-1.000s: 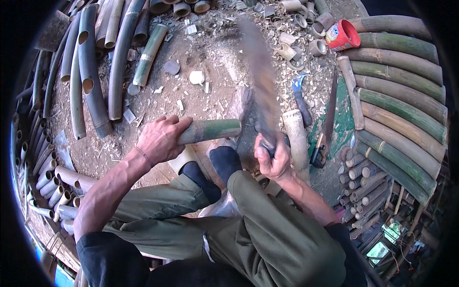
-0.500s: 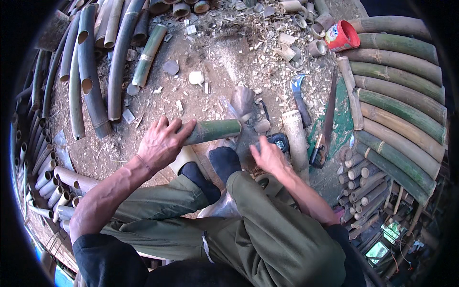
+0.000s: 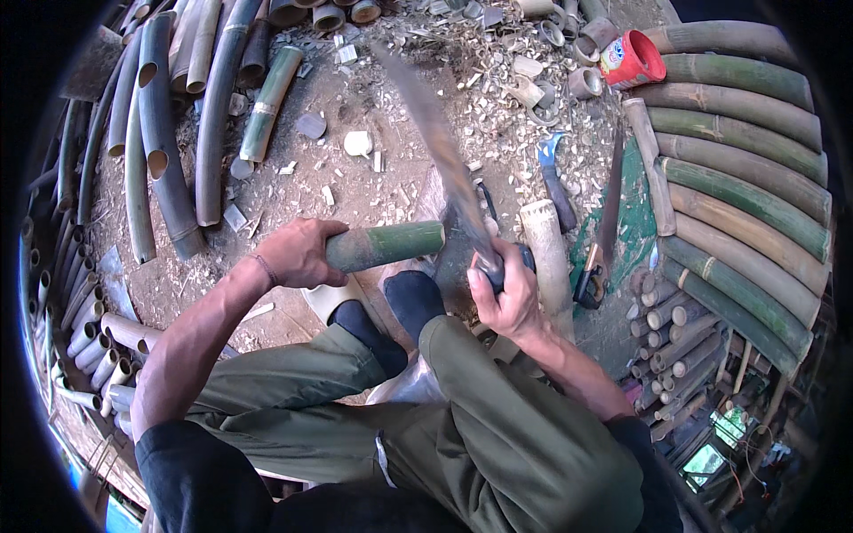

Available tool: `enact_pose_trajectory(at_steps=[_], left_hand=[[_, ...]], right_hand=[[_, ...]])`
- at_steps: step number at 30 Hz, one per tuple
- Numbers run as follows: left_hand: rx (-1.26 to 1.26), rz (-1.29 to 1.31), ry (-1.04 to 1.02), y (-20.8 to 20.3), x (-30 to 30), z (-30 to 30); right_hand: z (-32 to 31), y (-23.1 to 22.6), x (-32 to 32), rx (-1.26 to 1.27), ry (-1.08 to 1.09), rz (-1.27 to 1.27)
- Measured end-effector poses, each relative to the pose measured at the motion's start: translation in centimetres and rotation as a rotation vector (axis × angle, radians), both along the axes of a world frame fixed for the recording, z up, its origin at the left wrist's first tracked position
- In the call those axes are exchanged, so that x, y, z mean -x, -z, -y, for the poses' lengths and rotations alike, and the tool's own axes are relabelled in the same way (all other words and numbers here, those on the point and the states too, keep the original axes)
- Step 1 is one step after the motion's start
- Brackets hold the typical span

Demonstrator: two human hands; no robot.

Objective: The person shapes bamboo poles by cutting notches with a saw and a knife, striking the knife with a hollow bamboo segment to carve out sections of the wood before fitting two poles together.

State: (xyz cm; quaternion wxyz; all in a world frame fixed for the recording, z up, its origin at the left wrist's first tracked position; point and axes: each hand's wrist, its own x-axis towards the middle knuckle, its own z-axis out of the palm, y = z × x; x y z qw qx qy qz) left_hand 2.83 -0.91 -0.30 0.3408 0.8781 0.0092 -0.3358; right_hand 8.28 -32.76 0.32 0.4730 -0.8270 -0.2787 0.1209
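My left hand (image 3: 298,255) is wrapped round the left end of a short green bamboo section (image 3: 391,245), which lies roughly crosswise in front of my feet. Its right end reaches a dark, partly plastic-covered shape (image 3: 455,258) whose kind I cannot make out. In my closed right hand (image 3: 514,298) is the handle of a hand saw (image 3: 447,155). The blade, smeared by motion, points away and up to the left, past the bamboo's right end. A pale bamboo length (image 3: 546,253) lies just right of that hand.
Beyond it lie a blue-headed tool (image 3: 554,173) and a second saw (image 3: 607,213) on green sheeting. A red tub (image 3: 633,60) stands among offcuts. Bamboo poles are stacked at right (image 3: 742,164) and left (image 3: 164,142). Chips litter the ground. My sock-covered feet (image 3: 413,302) are close below the bamboo.
My right hand, without the saw half a second ago, now grips it and has raised it. The bamboo section and my left hand have shifted slightly left.
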Motion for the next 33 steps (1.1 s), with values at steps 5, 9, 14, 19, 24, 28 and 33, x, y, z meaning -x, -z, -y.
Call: enact_pose_trajectory(at_steps=[5,9,14,19,24,28,33], left_hand=[[0.004,-0.129,-0.027,-1.3,-1.3,0.6],[-0.051,-0.110,-0.014,-1.3,-0.8,0.2],[-0.233,0.185,0.117,-1.2,0.0,0.9],[-0.312,0.251,0.147,-0.9,1.2,1.1],[-0.428,0.416,0.231,-0.3,2.0,2.1],[-0.478,0.517,0.270,-0.9,2.1,2.7],[-0.400,0.148,0.203,-1.9,0.7,2.8]], right_hand=[[4.2,7.8,-0.6,0.696,-0.065,-0.197],[0.9,2.8,-0.7,0.307,-0.082,-0.203],[2.1,3.8,-0.1,0.062,-0.057,0.100],[2.6,5.0,-1.2,0.543,-0.129,-0.252],[1.3,2.0,-0.2,-0.051,-0.027,0.009],[2.8,6.1,-1.3,0.625,-0.119,-0.188],[2.3,3.0,-0.7,0.474,-0.043,-0.264]])
